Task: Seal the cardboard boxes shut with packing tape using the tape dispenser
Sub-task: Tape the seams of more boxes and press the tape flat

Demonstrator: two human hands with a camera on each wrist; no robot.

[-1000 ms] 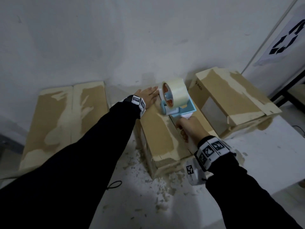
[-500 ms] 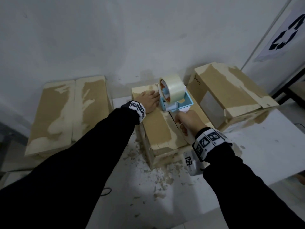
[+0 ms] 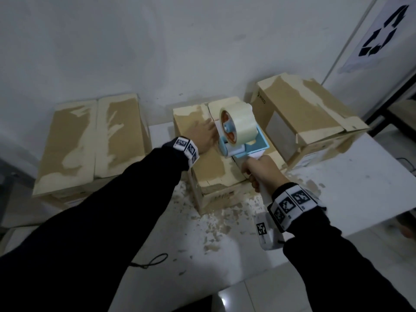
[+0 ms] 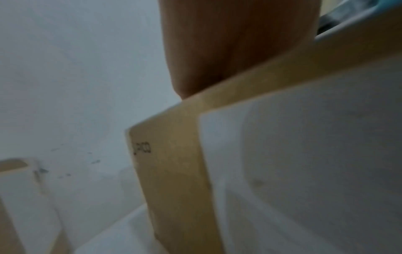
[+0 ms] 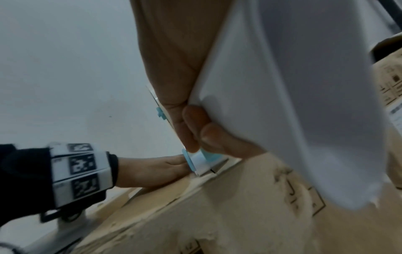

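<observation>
Gripping the tape dispenser [image 3: 242, 140] handle, the right hand [image 3: 262, 171] could wander off the middle box [image 3: 209, 170] seam if the flat, relaxed left hand [image 3: 206, 137] lets the flap shift.

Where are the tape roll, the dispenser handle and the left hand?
tape roll [image 3: 242, 123], head view, outer face of the clear roll.
dispenser handle [image 5: 293, 86], right wrist view, white grip held by the right hand [image 3: 263, 171].
left hand [image 3: 206, 137], head view, back of the hand, flat on the middle box [image 3: 209, 170].

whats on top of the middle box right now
On the middle box the left hand lies flat on the left flap, and the tape dispenser, gripped by the right hand, sits over the centre seam. The seam beneath it is hidden.
</observation>
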